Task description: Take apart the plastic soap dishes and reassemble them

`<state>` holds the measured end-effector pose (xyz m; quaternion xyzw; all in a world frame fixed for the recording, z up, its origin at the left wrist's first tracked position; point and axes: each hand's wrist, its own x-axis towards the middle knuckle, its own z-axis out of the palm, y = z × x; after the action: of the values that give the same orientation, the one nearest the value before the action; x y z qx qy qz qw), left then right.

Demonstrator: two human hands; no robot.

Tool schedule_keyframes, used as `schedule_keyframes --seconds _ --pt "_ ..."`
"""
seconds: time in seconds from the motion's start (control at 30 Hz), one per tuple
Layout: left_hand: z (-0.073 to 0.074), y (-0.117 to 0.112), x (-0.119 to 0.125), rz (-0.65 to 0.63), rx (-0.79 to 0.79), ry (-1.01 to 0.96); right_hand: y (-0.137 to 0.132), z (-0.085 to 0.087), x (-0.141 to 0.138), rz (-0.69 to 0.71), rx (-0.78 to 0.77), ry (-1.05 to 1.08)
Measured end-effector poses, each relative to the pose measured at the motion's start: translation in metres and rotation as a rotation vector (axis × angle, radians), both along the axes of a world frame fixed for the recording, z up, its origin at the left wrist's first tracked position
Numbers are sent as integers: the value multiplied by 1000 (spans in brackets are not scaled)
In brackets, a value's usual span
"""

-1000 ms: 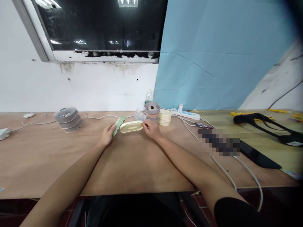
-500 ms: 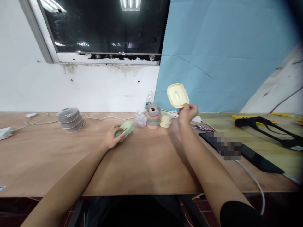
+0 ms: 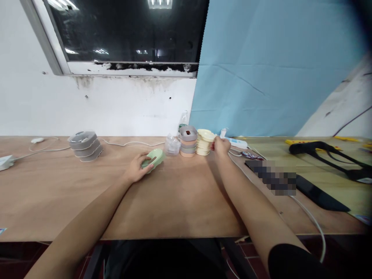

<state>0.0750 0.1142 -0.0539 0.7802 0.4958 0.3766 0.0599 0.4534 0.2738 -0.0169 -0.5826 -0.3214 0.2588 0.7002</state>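
Fingers of my left hand [image 3: 137, 167] are closed around a light green shallow dish [image 3: 157, 155], held tilted low at the table. Further right, my right hand [image 3: 223, 146] pinches the rim of a pale yellow shallow dish [image 3: 206, 134]. That dish is over a short stack of pale yellow dishes [image 3: 202, 149]; whether it rests on them I cannot tell. Beside it stands a stack of grey and peach square dishes [image 3: 188, 144]. Clear plastic pieces [image 3: 172, 145] lie just left of that stack.
A stack of grey dishes [image 3: 85, 146] stands at the left on the wooden table [image 3: 174, 201]. Behind the stacks are a clear bottle [image 3: 183, 119] and a white power strip [image 3: 236, 143]. Cables, a dark flat slab [image 3: 319, 193] and a black frame [image 3: 328, 159] occupy the right side.
My right hand has moved down and slightly left, bringing the yellow dish from raised in the air to the top of the yellow stack. My left hand has stayed with the green dish.
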Motion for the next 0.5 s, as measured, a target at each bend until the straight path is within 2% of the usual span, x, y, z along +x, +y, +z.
schedule_keyframes --seconds 0.5 --pt "0 -1 2 -26 -40 15 3 -7 -8 225 -27 80"
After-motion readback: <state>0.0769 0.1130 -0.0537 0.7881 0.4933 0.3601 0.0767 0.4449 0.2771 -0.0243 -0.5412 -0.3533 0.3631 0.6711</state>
